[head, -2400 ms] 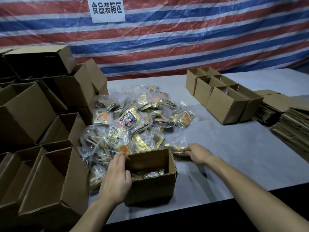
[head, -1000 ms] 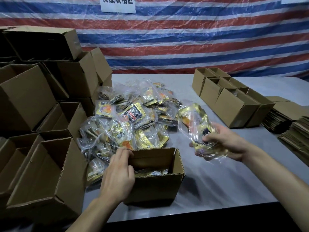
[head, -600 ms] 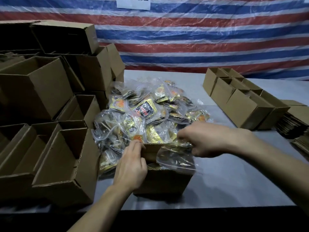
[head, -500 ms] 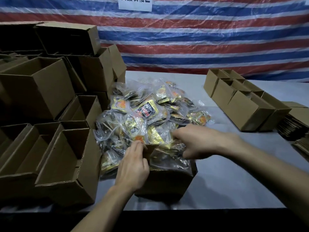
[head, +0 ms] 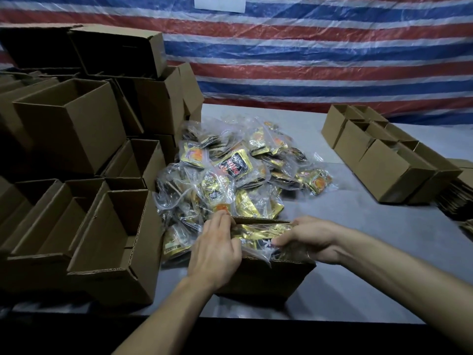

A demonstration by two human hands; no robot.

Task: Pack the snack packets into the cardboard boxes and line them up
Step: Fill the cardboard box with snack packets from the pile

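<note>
A small open cardboard box [head: 266,276] stands at the table's near edge. It holds clear bags of gold snack packets [head: 258,235], which reach up to its rim. My left hand [head: 217,249] grips the box's left wall. My right hand [head: 311,238] is over the box's right side, its fingers curled on the top bag and pressing it down. A big heap of bagged snack packets [head: 238,170] lies right behind the box.
Several empty open boxes [head: 76,190] are stacked along the left, close to the heap. A row of boxes [head: 384,160] stands at the right, with flat cardboard [head: 458,198] beyond it. Grey table [head: 358,221] shows between.
My right hand lifted a bag of packets from the table, carried it over the box and pushed it down inside. My left hand stayed on the box's left wall.
</note>
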